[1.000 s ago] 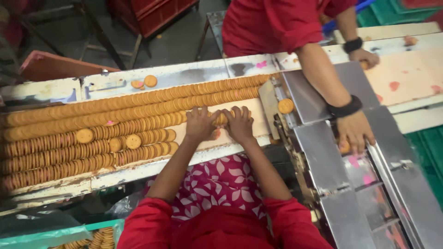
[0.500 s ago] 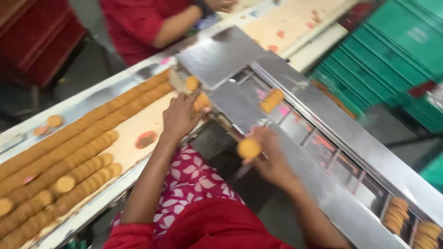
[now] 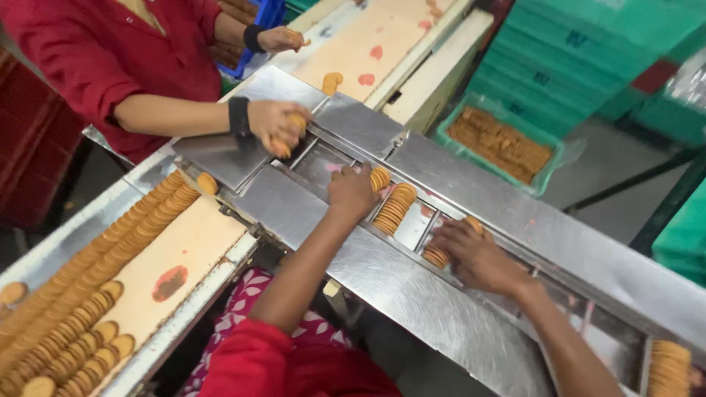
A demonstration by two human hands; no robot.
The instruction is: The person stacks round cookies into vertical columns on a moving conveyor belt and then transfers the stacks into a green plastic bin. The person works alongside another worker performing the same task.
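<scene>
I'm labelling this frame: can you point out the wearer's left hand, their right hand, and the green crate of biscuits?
left hand [image 3: 351, 192], head view, on the back of the hand.
right hand [image 3: 474, 254], head view, on the back of the hand.
green crate [image 3: 548, 173], head view, on its near right rim.

Both hands are now working in the steel channel [image 3: 412, 220]: the left hand [image 3: 351, 192] pressing a biscuit stack [image 3: 393, 207], the right hand [image 3: 474, 254] gripping biscuits [image 3: 437, 256] at four o'clock.
</scene>
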